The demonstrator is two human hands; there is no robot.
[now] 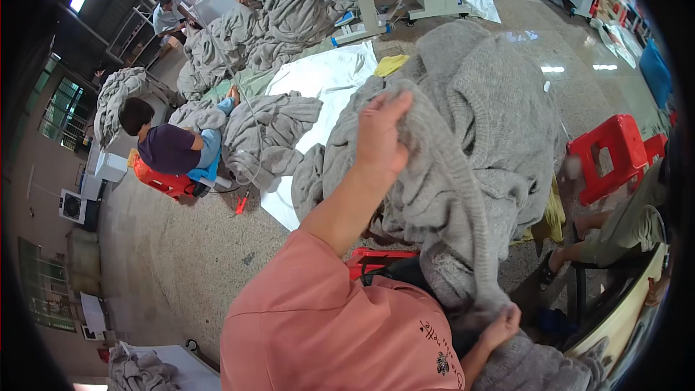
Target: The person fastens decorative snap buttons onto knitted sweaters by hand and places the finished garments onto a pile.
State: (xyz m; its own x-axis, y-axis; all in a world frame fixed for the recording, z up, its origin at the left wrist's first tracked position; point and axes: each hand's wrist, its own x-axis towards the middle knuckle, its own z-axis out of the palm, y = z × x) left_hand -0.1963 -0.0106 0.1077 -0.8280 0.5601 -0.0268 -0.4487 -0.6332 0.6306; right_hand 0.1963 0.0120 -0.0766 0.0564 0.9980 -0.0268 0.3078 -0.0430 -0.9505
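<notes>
A long edge of a fuzzy grey knitted garment (449, 166) is stretched between my two hands. My left hand (384, 130) is raised at the middle of the view, its fingers closed on the upper end of the knit. Lower right, close to my body, my right hand (501, 327) pinches the other end of the same edge. Behind the stretched piece stands a large heap of grey knitwear (507, 108), and more grey knit (536, 369) lies below my right hand. The garment hides part of the fingers of both hands.
A red stool (608, 159) stands to the right, beside a seated person's legs (615, 239). White sheets (326, 72) and further grey heaps (268, 29) cover the floor ahead. Someone in a purple top (163, 146) sits at left; sewing-table legs (365, 0) stand at the back.
</notes>
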